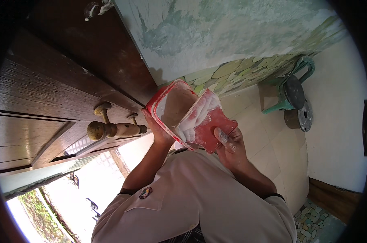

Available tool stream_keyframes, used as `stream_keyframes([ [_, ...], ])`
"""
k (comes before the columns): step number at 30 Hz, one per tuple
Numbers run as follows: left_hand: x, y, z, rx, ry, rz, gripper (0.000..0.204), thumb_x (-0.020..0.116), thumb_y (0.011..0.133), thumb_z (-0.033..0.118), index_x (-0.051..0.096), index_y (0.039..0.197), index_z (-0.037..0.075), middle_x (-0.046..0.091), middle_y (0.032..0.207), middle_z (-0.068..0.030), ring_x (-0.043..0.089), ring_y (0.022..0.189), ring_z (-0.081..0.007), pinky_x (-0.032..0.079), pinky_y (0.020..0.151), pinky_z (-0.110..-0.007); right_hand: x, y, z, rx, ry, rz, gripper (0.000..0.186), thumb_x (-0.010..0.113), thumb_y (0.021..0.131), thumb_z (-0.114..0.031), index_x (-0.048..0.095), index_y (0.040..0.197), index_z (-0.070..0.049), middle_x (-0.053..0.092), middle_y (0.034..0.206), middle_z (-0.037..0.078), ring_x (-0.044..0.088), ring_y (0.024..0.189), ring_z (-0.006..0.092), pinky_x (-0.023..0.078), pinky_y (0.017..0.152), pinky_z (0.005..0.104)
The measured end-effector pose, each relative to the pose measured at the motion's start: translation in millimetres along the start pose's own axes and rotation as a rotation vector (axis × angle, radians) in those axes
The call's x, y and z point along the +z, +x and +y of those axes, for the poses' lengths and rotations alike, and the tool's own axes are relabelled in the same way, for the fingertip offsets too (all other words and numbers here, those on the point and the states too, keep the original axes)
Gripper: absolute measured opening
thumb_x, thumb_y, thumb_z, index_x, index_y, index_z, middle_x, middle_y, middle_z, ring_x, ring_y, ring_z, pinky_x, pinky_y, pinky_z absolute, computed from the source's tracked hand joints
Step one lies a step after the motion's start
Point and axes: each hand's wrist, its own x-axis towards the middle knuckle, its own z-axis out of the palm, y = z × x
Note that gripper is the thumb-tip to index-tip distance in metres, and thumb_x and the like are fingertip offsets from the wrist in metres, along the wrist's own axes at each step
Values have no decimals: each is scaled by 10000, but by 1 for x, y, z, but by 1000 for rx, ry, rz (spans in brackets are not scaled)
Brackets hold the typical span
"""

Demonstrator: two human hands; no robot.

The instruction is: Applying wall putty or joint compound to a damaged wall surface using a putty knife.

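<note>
Left hand point(161, 133)'s gripping a squarish, red plastic-looking tub point(152, 103) near the chest; right hand point(232, 150)'s pinching a flat red scraper point(212, 122) caked in white paste. Scraper's on the right hand's side, long edge slanting along the tub's mouth.

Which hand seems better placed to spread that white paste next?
Probably the right hand: it grips the red scraper, whose face carries white paste. The left hand seems taken up with supporting the red container.
</note>
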Motion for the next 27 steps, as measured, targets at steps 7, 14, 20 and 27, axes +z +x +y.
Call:
stream_keyframes([
  [7,-21,-6,-12,-13,-11,188,748,218,964,664,361,1422,91,446,1415,-100,458,1272,-268,358,1084,-417,-1,6,-1,-30,247,37,286,571,958,-92,548,1239,-43,614,1192,67,619,1068,184,512,929,361],
  [14,-28,-27,-7,-155,-275,22,716,306,951,658,394,1420,123,491,1376,-72,504,1237,-266,424,1034,-444,-31,21,-12,-335,156,202,318,566,954,-101,523,1267,-63,620,1193,73,616,1074,212,496,932,364],
  [20,-50,-46,0,-262,-302,-15,732,374,923,671,391,1425,139,488,1389,-75,511,1232,-292,435,1024,-493,-68,42,1,-365,119,287,269,565,959,-107,522,1220,-60,633,1117,75,636,968,193,545,752,350],
  [27,-71,-58,6,-225,-202,56,753,315,927,688,423,1406,118,492,1379,-84,501,1233,-286,423,1034,-472,-70,107,31,-372,82,471,267,540,979,-127,508,1238,-73,615,1115,53,618,933,152,515,702,280],
])
